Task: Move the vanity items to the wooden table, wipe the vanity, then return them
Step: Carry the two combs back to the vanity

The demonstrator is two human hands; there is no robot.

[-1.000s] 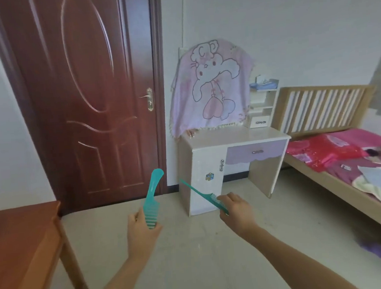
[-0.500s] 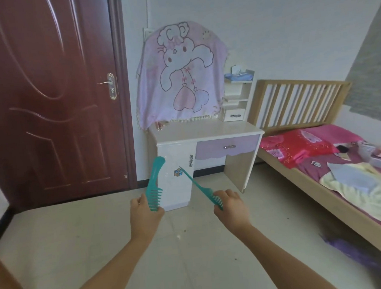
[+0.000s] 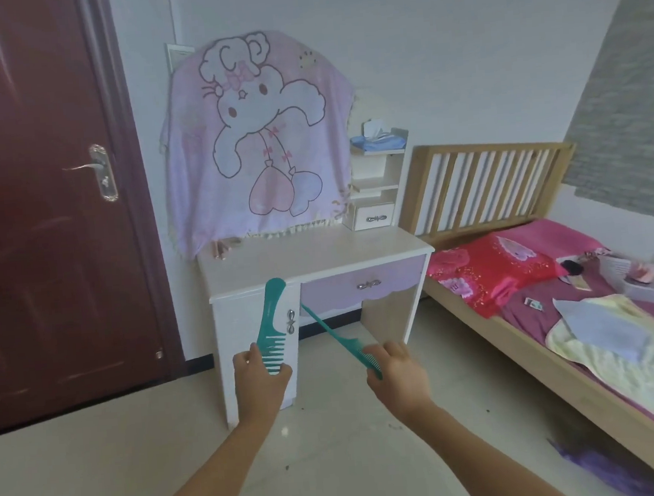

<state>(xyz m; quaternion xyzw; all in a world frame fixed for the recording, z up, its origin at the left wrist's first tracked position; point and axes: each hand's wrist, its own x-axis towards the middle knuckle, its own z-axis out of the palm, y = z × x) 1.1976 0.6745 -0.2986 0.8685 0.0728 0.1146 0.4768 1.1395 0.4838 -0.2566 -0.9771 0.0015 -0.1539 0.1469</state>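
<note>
Here, two teal combs are held up in front of the white vanity counter.
The left hand has its grip closed on the toothed end of a wide-toothed comb, handle pointing up. The right hand pinches a tail comb by its teeth, tail slanting up and left. Both combs hang above the floor, short of the counter. A pink cartoon cloth hangs behind it.

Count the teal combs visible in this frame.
2. The wide-tooth comb is gripped teeth-down in the left hand; the tail comb is pinched in the right hand, its thin handle pointing up-left. None shows on the vanity top.
</note>
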